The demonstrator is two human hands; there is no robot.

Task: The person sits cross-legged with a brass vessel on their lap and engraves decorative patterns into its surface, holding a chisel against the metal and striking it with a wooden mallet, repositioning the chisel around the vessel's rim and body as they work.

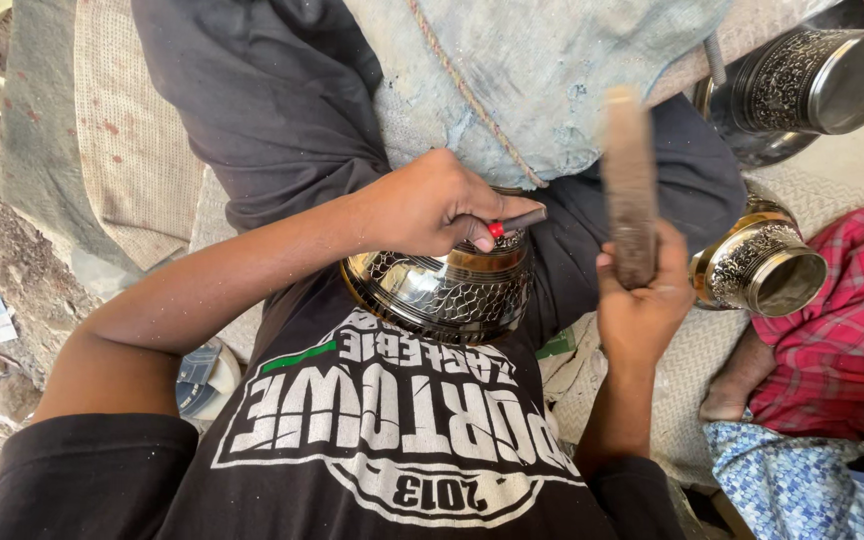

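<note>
My left hand (432,205) grips a short dark punch tool with a red band (510,224), its tip resting on the top of a shiny engraved metal pot (442,290) held in my lap. Just to the right of the pot, my right hand (642,300) is closed around a wooden mallet stick (630,185), which is raised upright and blurred. The pot's dark surface shows a scale-like engraved pattern. My black printed shirt covers the lower part of the pot.
Two more engraved metal vessels lie at the right: a large one (817,80) at the top and a smaller one (757,265) beside my right hand. Another person in a red checked garment (842,320) sits at the right. Cloth mats (122,150) and littered ground lie at the left.
</note>
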